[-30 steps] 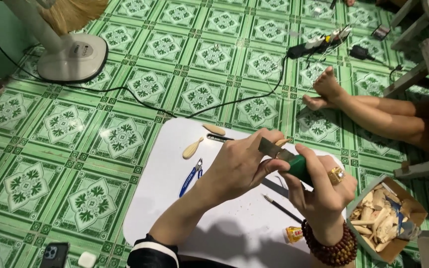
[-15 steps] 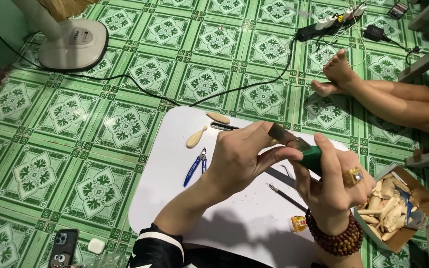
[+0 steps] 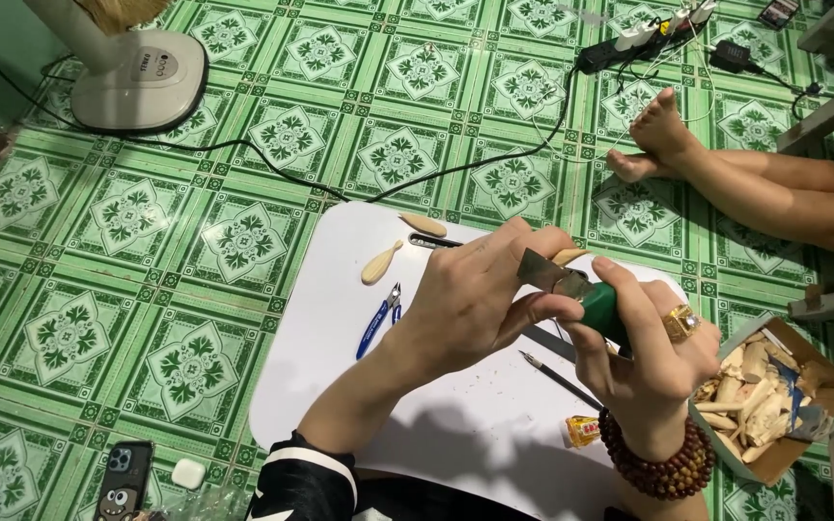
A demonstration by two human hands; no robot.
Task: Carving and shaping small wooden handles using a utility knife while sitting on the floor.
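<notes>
Together, left hand (image 3: 470, 304) and right hand (image 3: 644, 347) grip a green-handled knife (image 3: 581, 289); a small yellow packet (image 3: 582, 430) lies near the tabletop's (image 3: 340, 386) right edge.

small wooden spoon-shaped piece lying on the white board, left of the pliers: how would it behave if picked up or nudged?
The wooden piece looks thin and small, so probably light and stiff. It lies flat on the white board, so it would likely slide rather than roll on that smooth surface. Its narrow neck may snap under pressure.

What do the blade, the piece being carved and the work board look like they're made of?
Blade in the right hand: dull grey metal, likely steel. Piece in the left hand: pale tan, matte, probably wood. Board: smooth white, perhaps plastic or laminate.
</notes>
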